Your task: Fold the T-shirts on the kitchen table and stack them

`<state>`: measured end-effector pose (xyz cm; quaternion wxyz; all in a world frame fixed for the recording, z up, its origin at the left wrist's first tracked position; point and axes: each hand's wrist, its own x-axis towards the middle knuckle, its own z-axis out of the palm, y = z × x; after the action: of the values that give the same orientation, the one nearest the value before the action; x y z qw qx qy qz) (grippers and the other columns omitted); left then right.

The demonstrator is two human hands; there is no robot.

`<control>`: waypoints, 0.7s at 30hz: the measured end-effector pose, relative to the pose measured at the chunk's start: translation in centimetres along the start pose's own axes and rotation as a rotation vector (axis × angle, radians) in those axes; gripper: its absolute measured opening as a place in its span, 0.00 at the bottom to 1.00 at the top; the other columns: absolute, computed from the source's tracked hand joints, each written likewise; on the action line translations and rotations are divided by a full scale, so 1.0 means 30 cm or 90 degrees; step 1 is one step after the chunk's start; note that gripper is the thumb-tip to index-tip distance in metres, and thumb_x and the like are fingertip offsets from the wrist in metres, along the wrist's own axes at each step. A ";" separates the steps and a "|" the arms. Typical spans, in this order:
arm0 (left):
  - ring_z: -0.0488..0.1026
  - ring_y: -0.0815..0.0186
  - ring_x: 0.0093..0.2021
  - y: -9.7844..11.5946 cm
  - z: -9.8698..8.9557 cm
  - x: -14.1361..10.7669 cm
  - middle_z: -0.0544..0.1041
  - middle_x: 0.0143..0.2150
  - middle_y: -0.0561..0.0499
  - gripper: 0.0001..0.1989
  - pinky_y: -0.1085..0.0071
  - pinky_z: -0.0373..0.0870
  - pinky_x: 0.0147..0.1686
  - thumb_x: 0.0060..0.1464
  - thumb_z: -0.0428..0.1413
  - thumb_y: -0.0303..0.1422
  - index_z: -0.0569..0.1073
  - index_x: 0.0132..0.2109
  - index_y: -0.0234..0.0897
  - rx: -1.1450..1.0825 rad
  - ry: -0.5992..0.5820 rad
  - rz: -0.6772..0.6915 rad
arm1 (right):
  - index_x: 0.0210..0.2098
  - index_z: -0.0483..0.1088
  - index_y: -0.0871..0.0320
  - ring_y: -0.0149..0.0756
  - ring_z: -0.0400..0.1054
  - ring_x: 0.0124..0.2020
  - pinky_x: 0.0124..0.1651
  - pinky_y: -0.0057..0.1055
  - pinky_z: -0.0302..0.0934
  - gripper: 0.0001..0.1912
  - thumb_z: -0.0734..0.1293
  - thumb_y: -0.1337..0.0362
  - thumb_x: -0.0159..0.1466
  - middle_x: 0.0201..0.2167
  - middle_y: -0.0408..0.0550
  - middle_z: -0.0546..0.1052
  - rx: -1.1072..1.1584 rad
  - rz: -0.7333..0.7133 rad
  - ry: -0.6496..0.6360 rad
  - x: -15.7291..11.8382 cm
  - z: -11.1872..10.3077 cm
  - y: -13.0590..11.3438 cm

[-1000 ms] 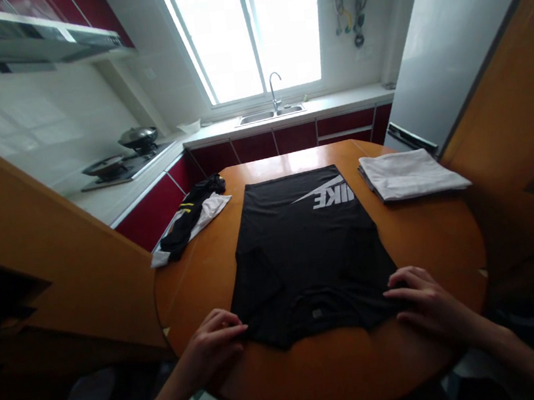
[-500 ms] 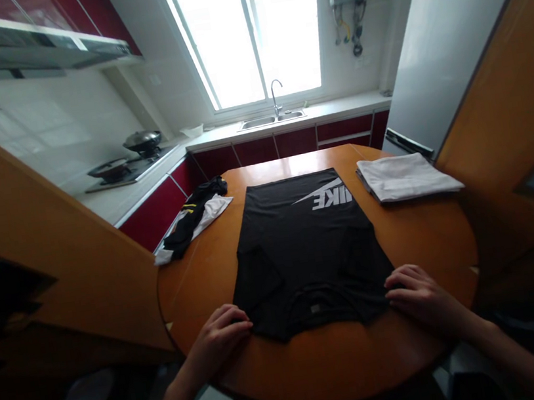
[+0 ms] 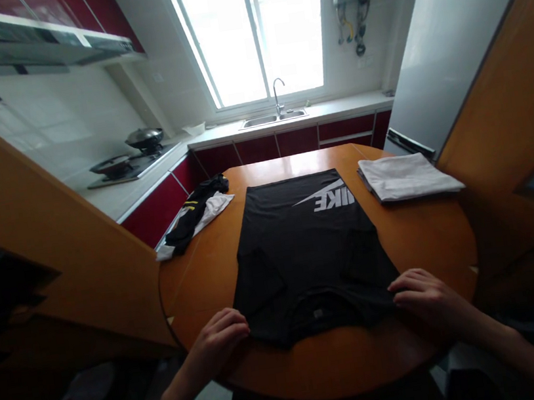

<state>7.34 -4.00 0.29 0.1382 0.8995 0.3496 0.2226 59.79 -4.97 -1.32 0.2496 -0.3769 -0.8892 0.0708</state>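
Note:
A black shirt (image 3: 302, 241) with white lettering lies spread on the wooden table (image 3: 330, 370), its collar toward me and its sleeves folded inward. At the shirt's near left corner, my left hand (image 3: 223, 338) pinches the edge of the cloth. My right hand (image 3: 422, 297) grips the near right corner in the same way, fingers closed together. The cloth between my hands lies mostly flat, with the collar slightly rumpled.
Crumpled black and white clothes (image 3: 194, 213) lie at the table's far left. Folded white cloth (image 3: 405, 177) rests at the far right. Beyond are a counter with a sink (image 3: 275, 118), a stove with pans (image 3: 118, 168), and a fridge (image 3: 444, 43) on the right.
Both hands have moved slightly apart and the shirt's near corners have shifted with them. The near edge of the shirt is a little closer to me, and the view has shifted slightly.

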 end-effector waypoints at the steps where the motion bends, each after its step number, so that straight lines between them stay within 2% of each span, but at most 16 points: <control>1: 0.73 0.66 0.42 0.008 -0.005 -0.008 0.77 0.40 0.48 0.09 0.70 0.70 0.44 0.66 0.51 0.26 0.76 0.42 0.39 -0.004 -0.013 -0.002 | 0.36 0.77 0.51 0.37 0.74 0.42 0.48 0.37 0.65 0.10 0.64 0.64 0.70 0.41 0.47 0.81 0.006 0.000 -0.019 -0.002 -0.014 -0.010; 6: 0.73 0.66 0.40 0.071 -0.043 -0.039 0.75 0.39 0.47 0.10 0.73 0.69 0.41 0.67 0.50 0.27 0.75 0.41 0.39 -0.049 -0.063 -0.041 | 0.36 0.76 0.51 0.37 0.74 0.43 0.47 0.35 0.65 0.11 0.62 0.64 0.71 0.41 0.47 0.81 0.050 0.024 -0.102 -0.014 -0.085 -0.064; 11: 0.74 0.65 0.41 0.110 -0.088 -0.008 0.75 0.42 0.45 0.11 0.73 0.71 0.41 0.68 0.48 0.29 0.75 0.43 0.38 -0.141 -0.108 -0.115 | 0.37 0.76 0.51 0.38 0.74 0.41 0.44 0.34 0.66 0.11 0.61 0.63 0.71 0.40 0.48 0.80 0.113 0.066 -0.141 0.006 -0.141 -0.072; 15: 0.74 0.64 0.43 0.090 -0.122 0.064 0.76 0.42 0.45 0.10 0.71 0.71 0.44 0.68 0.48 0.31 0.74 0.43 0.37 -0.186 -0.091 -0.143 | 0.39 0.74 0.52 0.39 0.73 0.37 0.40 0.32 0.66 0.11 0.60 0.60 0.71 0.36 0.49 0.78 0.148 0.121 -0.116 0.079 -0.174 -0.053; 21: 0.73 0.66 0.35 0.008 -0.179 0.222 0.76 0.35 0.50 0.11 0.74 0.69 0.37 0.66 0.50 0.36 0.74 0.39 0.36 -0.110 -0.008 -0.205 | 0.37 0.69 0.54 0.36 0.69 0.32 0.36 0.31 0.63 0.12 0.58 0.58 0.72 0.32 0.47 0.75 0.172 0.173 -0.073 0.245 -0.195 0.028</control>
<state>9.17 0.92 7.05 0.2513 0.8182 0.4674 0.2211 58.89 0.46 6.35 0.2354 -0.4518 -0.8252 0.2440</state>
